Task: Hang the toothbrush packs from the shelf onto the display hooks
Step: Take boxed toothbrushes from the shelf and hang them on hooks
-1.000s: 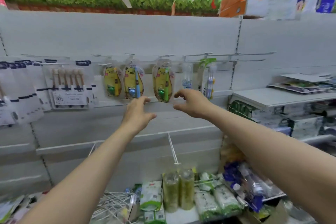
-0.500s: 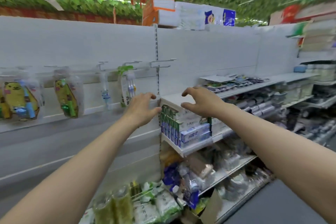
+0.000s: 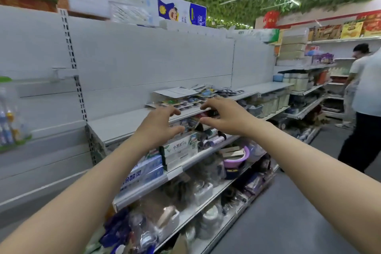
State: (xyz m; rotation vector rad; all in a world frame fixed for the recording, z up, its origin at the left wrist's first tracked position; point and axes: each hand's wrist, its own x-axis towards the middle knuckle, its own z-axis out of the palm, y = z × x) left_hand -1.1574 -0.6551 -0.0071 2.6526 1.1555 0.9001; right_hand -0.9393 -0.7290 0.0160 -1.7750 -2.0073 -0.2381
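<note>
1. The flat, colourful plastic toothbrush packs (image 3: 185,97) lie in a messy pile on the grey metal shelf (image 3: 123,123)
2. The left hand (image 3: 158,123) and right hand (image 3: 224,115) reach toward the pile, fingers spread and bent, both empty
3. One clear hanging pack (image 3: 8,121) shows far left (so some hanging looks done), but the pile is not hung yet
4. The shelf below holds white and green toothpaste boxes (image 3: 179,148)

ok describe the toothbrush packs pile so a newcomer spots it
Find the long white back panel on the aisle's left. On the grey top shelf below it lies a flat heap of toothbrush packs. Unlike the boxed toothpaste underneath, they lie loose and overlapping.
</note>
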